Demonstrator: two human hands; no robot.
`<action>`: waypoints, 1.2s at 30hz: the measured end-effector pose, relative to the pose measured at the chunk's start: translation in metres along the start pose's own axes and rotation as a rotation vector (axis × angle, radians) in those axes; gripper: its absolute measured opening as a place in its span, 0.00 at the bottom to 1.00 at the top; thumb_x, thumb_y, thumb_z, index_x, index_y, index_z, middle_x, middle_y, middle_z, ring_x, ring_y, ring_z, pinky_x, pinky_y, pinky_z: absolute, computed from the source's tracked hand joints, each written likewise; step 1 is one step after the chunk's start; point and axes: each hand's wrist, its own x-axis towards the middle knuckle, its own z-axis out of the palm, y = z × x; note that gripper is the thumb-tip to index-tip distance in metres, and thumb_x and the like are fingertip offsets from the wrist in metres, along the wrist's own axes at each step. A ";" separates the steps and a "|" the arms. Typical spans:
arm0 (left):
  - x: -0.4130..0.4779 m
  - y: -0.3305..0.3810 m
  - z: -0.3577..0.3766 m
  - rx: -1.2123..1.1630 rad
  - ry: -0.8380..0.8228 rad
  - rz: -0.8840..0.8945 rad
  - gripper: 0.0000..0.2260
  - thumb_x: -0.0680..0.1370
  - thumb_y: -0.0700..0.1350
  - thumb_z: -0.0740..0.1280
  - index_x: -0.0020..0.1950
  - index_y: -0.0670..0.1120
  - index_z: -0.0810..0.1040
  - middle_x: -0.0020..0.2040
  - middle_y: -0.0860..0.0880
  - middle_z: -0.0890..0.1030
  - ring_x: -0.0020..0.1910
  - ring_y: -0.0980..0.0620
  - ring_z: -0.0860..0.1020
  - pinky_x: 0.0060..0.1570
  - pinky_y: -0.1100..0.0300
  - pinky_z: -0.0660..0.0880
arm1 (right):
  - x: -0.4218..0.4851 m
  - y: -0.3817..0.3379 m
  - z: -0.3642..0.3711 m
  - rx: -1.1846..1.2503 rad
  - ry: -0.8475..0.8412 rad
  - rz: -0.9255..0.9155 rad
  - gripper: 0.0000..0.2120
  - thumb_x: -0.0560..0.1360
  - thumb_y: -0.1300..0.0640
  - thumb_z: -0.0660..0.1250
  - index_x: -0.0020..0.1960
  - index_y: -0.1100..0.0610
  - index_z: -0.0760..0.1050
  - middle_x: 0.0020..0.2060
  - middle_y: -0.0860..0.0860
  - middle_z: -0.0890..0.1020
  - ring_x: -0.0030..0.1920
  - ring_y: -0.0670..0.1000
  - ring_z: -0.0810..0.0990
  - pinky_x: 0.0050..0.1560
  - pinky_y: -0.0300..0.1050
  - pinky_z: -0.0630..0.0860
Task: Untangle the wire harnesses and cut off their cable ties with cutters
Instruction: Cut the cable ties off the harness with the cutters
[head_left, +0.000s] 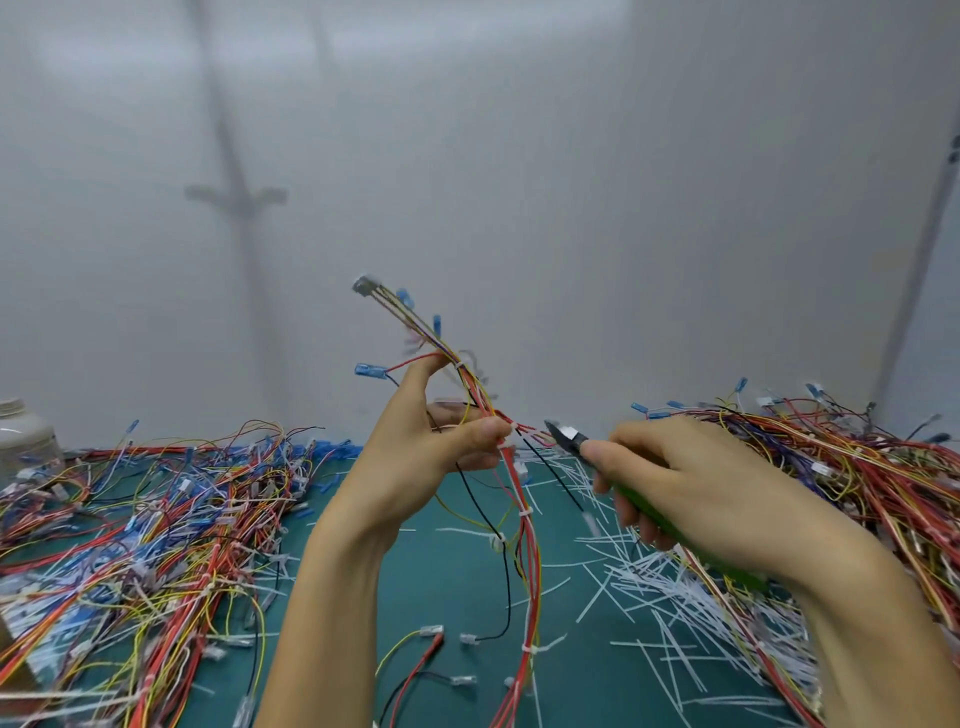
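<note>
Harness (521, 499) raised above mat (457, 582) centre, left hand (441, 447) pinching it beside white cable tie (513, 430). Right hand (691, 483) fingers curled round cutters (570, 439), tips near tie. Advise: nip tie only, clear of wires.

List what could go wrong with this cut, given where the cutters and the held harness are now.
1. The cutters in the right hand point at the white cable tie right beside the left hand; a slip could nick its thumb.
2. That tie hugs the thin wires of the harness, so the blades may bite insulation.
3. The harness hangs down beside cut tie scraps on the mat and may snag.
</note>
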 end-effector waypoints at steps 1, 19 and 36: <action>0.000 -0.001 0.000 -0.010 0.011 -0.003 0.27 0.75 0.33 0.70 0.69 0.49 0.65 0.47 0.36 0.84 0.47 0.40 0.84 0.47 0.54 0.83 | 0.000 -0.001 0.000 0.028 -0.004 0.002 0.20 0.78 0.40 0.57 0.40 0.52 0.78 0.33 0.48 0.83 0.30 0.45 0.81 0.31 0.37 0.76; 0.004 -0.001 0.011 -0.126 0.173 0.095 0.28 0.76 0.34 0.70 0.71 0.49 0.65 0.43 0.42 0.85 0.43 0.47 0.85 0.44 0.60 0.81 | 0.017 -0.005 0.031 0.130 0.019 0.004 0.20 0.81 0.42 0.57 0.42 0.53 0.78 0.33 0.50 0.84 0.32 0.47 0.83 0.38 0.48 0.82; 0.003 -0.001 0.013 -0.120 0.143 0.126 0.28 0.77 0.34 0.69 0.72 0.50 0.64 0.46 0.42 0.85 0.46 0.45 0.85 0.47 0.57 0.82 | 0.020 -0.007 0.037 0.153 0.046 0.000 0.18 0.81 0.43 0.57 0.42 0.53 0.78 0.34 0.51 0.84 0.32 0.47 0.83 0.35 0.45 0.81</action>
